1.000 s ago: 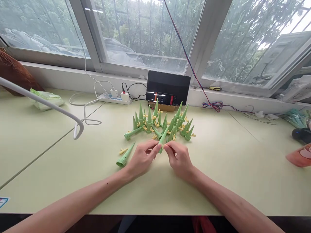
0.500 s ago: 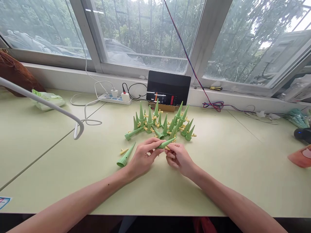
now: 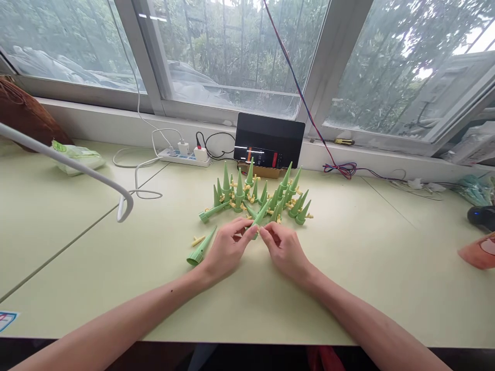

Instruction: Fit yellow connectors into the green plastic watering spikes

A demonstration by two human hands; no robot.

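My left hand [image 3: 231,246] is closed around a green plant watering spike [image 3: 262,212], whose tip points up and away to the right. My right hand [image 3: 284,246] pinches at the side of this spike, thumb and forefinger together on a small yellow valve that the fingers mostly hide. Left of my left hand lies a loose green spike [image 3: 199,252] with its open end toward me, and beside it a yellow valve [image 3: 198,240]. Just beyond my hands stand several green spikes [image 3: 239,188] with yellow valves in their sides; another spike [image 3: 212,211] lies on its side.
A dark tablet [image 3: 269,136] leans at the back behind the spikes. A power strip [image 3: 185,158] with plugs and cables stands to its left. A white curved bar [image 3: 77,167] reaches in from the left. An orange object [image 3: 478,252] sits at the right edge of the table [image 3: 371,278].
The spike in my left hand has turned from nearly level to pointing more upward. My right hand has brought the yellow valve in against its side, and its fingers now cover it.
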